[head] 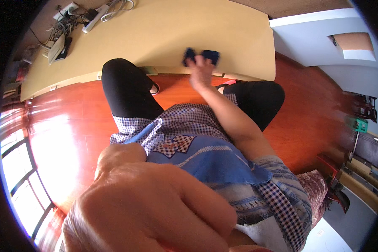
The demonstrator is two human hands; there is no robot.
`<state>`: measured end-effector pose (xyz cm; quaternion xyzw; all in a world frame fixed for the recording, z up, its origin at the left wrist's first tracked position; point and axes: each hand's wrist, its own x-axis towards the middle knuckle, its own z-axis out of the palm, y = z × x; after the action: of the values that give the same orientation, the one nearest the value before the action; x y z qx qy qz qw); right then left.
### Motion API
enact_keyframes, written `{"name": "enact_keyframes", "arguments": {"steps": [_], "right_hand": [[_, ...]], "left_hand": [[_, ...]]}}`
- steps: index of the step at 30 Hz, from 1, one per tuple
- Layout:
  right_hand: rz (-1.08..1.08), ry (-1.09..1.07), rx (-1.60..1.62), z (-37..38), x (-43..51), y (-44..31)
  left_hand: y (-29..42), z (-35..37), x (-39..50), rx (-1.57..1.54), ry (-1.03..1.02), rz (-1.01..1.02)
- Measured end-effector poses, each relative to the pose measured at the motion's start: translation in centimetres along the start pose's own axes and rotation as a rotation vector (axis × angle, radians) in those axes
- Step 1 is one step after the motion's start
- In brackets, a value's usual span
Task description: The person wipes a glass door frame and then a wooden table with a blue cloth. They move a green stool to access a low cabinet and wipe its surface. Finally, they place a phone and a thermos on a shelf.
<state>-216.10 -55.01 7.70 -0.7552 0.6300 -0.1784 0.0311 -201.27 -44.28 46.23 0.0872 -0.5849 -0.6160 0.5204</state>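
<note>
My right hand (202, 73) reaches forward to the near edge of a pale yellow tabletop (182, 28). Its fingers are on a dark blue cloth (211, 56), which spreads out on both sides of them. Hand and cloth are both blurred by motion. Very close to the camera, my left hand (151, 204) fills the lower left of the view with its back towards me. Its fingers bend down out of sight, so what they touch is hidden. Below lies a blue apron (204, 157) with checked trim.
Power strips (96, 19) and tangled cables (61, 28) lie at the table's far left. My knees (123, 82) touch or nearly touch its front edge. Reddish wood floor (302, 126) surrounds me. At right stand a white cabinet-like piece (302, 41) and a green stool (360, 125).
</note>
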Motion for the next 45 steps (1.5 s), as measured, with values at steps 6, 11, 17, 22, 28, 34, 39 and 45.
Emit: {"name": "enact_keyframes", "arguments": {"steps": [6,11,17,22,28,34,39,45], "right_hand": [[-0.324,0.019,0.098,-1.7,0.3,4.5],[0.329,0.031,-0.058,-7.6,-1.3,16.3],[0.909,-0.075,-0.192,-7.2,-0.6,15.9],[0.226,0.054,-0.066,-1.7,-0.5,1.6],[-0.21,-0.075,0.149,-1.2,-0.6,1.0],[0.141,0.012,-0.072,-6.5,-1.5,16.7],[0.799,-0.134,-0.159,-8.6,-1.2,20.0],[0.239,0.019,-0.023,-1.7,-1.0,3.7]], "left_hand": [[-3.0,-4.4,1.0,-0.76,-0.788,0.04],[-3.4,-4.3,-1.8,-1.102,-0.618,0.136],[-3.3,-4.3,-2.2,-1.058,-0.652,0.141],[-3.1,-3.6,-2.1,-1.107,-0.742,0.034],[-3.1,-4.1,-2.3,-1.155,-0.777,-0.056],[-3.2,-4.6,-2.7,-1.189,-0.791,-0.103],[-3.0,-4.5,-3.4,-1.22,-0.842,-0.245],[-4.0,-5.7,-7.4,-0.876,-0.921,-0.463]]}}
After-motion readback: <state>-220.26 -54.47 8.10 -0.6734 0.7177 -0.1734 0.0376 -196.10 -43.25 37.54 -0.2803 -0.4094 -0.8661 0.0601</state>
